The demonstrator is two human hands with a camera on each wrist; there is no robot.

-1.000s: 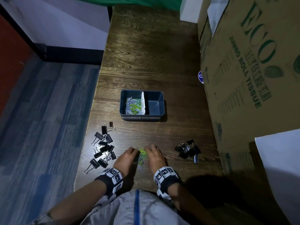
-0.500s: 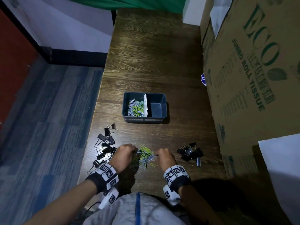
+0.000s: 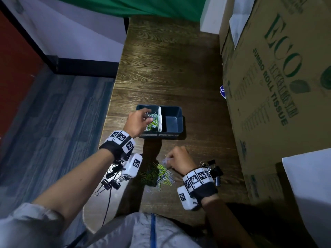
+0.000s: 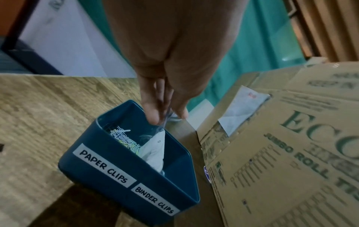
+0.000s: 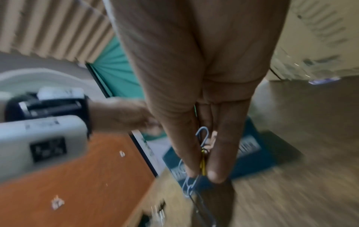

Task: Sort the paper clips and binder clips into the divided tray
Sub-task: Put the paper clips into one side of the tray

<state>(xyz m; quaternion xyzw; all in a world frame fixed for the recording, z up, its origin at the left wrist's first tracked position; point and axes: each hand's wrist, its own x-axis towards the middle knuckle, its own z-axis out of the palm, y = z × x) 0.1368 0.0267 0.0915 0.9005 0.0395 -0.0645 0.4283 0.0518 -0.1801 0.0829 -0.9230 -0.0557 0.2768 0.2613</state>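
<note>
A dark blue divided tray [image 3: 180, 122] sits mid-table, its front labelled "PAPER CLIPS" on the left and "BINDER CLIPS" on the right [image 4: 120, 181]. A white divider [image 4: 155, 150] splits it. The left compartment holds coloured paper clips [image 3: 152, 122], and the right one looks bare. My left hand [image 3: 149, 116] hovers over the left compartment, pinching a few paper clips [image 4: 168, 117]. Just above the loose paper clip pile [image 3: 157, 174], my right hand [image 3: 168, 159] pinches several clips [image 5: 203, 162]. Black binder clips lie in a left heap [image 3: 111, 179] and a right heap [image 3: 214, 168].
A large cardboard box [image 3: 277, 86] walls off the table's right side, close to the tray and the right binder clips. The table's left edge [image 3: 110, 111] drops to a blue floor. A white sheet [image 3: 308, 194] covers the near right corner.
My left hand has left the pile and travelled forward to the tray's left compartment with clips. The right hand has lifted a pinch of clips off the pile.
</note>
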